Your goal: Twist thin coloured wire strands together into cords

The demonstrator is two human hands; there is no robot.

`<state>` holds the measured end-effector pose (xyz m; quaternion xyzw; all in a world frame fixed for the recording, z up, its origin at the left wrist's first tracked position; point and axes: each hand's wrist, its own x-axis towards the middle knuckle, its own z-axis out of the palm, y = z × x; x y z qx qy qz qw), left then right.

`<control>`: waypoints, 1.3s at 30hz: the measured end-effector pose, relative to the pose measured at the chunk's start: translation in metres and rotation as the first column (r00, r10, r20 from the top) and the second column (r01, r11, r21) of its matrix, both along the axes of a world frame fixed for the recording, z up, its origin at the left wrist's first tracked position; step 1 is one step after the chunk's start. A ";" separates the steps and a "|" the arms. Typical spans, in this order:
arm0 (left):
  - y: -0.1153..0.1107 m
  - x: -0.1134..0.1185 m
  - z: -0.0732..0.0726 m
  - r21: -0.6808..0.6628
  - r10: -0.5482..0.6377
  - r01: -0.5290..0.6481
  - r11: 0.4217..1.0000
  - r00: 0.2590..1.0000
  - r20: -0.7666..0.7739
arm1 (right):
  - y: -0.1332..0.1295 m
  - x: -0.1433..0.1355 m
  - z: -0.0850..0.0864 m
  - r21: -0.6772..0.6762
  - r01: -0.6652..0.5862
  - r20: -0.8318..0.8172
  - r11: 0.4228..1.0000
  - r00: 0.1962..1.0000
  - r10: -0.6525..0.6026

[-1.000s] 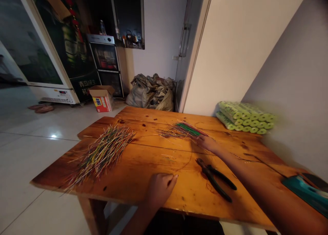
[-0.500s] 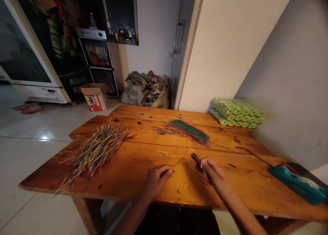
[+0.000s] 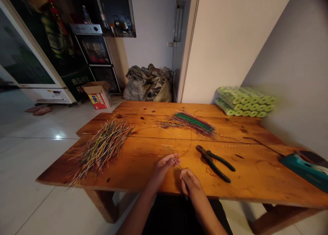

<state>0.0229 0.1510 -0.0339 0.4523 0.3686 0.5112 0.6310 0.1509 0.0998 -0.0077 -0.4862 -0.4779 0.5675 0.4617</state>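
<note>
My left hand (image 3: 166, 164) is pinched on a thin wire (image 3: 177, 164) above the front part of the wooden table (image 3: 143, 166). Just to its right and lower, my right hand (image 3: 191, 182) is closed on the same wire, its fingers curled inward. A dark, thin strand (image 3: 191, 144) arcs up from near my left hand. Right of my hands lie pliers (image 3: 215, 163) with dark green handles spread apart, touched by neither hand. Small cut wire bits (image 3: 167, 145) are scattered beyond my left hand.
A loose heap of coloured wires (image 3: 105, 144) covers the table's left side. Farther back lies a green and purple wire bundle (image 3: 194, 122). Green-wrapped rolls (image 3: 246, 101) are stacked at the back right, a teal tape dispenser (image 3: 304, 171) at the right edge.
My right hand has let go of the pliers, which now rest on the table, and has moved left to grip the wire near my left hand. The view has shifted slightly.
</note>
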 end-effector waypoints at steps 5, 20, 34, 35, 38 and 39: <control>0.000 0.002 0.000 -0.040 0.033 -0.033 0.999 0.999 0.008 | -0.005 -0.001 -0.006 0.136 -0.006 0.269 0.991 0.963 -0.031; 0.000 0.001 -0.006 -0.044 -0.081 0.082 0.996 0.996 0.028 | -0.002 0.010 -0.006 0.190 -0.105 0.465 0.976 0.885 0.005; 0.002 -0.001 0.006 -0.194 0.137 -0.088 0.977 0.958 0.253 | -0.003 0.028 0.000 0.138 -0.206 0.500 0.969 0.859 0.112; 0.002 0.000 0.006 -0.200 0.128 -0.079 0.977 0.961 0.245 | -0.003 0.029 0.001 0.135 -0.231 0.515 0.964 0.847 0.131; 0.002 0.001 0.005 -0.193 0.092 -0.051 0.980 0.973 0.209 | -0.001 0.035 0.005 0.117 -0.295 0.551 0.948 0.814 0.185; 0.002 0.001 0.005 -0.179 0.081 -0.045 0.983 0.977 0.198 | 0.000 0.037 0.006 0.106 -0.305 0.555 0.947 0.808 0.198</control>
